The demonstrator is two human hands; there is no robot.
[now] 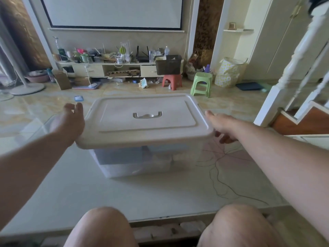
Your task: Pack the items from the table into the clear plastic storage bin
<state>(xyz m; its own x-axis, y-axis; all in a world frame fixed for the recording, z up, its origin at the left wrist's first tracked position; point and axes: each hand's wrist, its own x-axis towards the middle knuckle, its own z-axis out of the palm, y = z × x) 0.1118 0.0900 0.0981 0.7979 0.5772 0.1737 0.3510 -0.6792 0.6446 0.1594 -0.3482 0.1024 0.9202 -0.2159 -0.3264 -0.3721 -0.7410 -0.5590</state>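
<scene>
Lid on, packing apparently done

The clear plastic storage bin sits mid-table with its white lid on top and pale items dimly visible inside. The left hand and right hand flank the lid's short edges, fingers loosely spread; whether they touch it I cannot tell. No loose items show beside the bin.

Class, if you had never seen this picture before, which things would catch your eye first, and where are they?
The white lid on the clear plastic storage bin, mid-table, dominates. The left hand and right hand flank its short ends. Behind, a red stool and green stool stand on the floor.
</scene>
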